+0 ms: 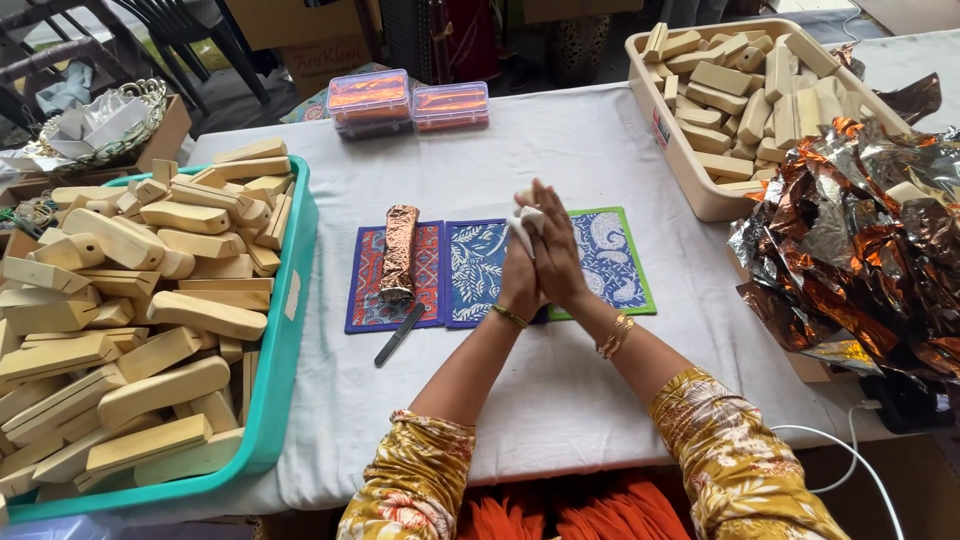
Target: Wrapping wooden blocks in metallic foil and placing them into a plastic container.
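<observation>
Over the desk's (600, 150) middle, left hand (518, 275) and right hand (556, 255) are pressing together, both grips clenching a white-wrapped wooden piece (524, 214), best kept tight and even above the blue mat (476, 270).

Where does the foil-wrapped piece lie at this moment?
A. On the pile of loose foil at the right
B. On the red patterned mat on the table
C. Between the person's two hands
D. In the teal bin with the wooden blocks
B: the foil-wrapped piece lies lengthwise on the red patterned mat, apart from the left hand and right hand, which are pressed together around a white cloth.
</observation>
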